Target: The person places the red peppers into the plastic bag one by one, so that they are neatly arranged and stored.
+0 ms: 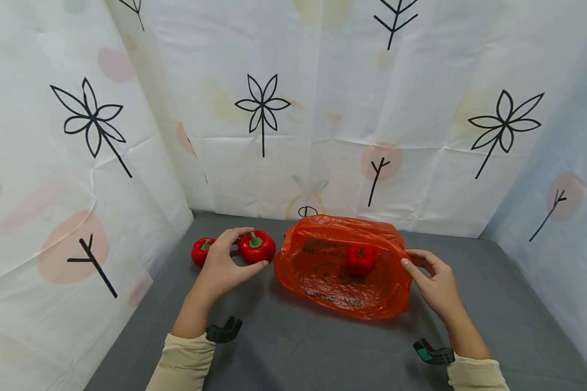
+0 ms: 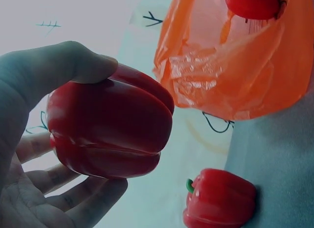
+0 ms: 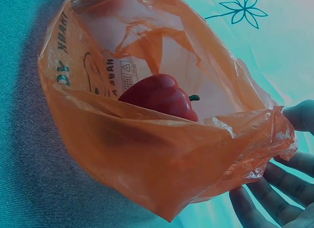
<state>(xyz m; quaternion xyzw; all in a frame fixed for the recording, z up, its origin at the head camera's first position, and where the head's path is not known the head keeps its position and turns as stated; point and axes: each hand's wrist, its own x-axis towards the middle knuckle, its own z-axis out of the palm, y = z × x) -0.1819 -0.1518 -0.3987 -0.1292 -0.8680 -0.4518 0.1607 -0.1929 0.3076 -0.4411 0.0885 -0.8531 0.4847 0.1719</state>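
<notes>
Pepper (image 1: 260, 251) — I see left hand (image 1: 221, 267) clamped round it; right hand (image 1: 436, 282) pinches orange bag (image 1: 332, 224) at edge — second pepper (image 1: 360, 263) inside.

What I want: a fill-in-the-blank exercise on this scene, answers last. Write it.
The left hand grips a glossy red bell pepper whose stem is ____.
The right hand holds a thin orange-red plastic bag containing exactly ____ red bell pepper.
In the head view, the bag lies to the ____ of the gripped pepper.
Another red bell pepper rests on the flat table, whose color is ____.

Missing words: green; one; right; gray.
</notes>
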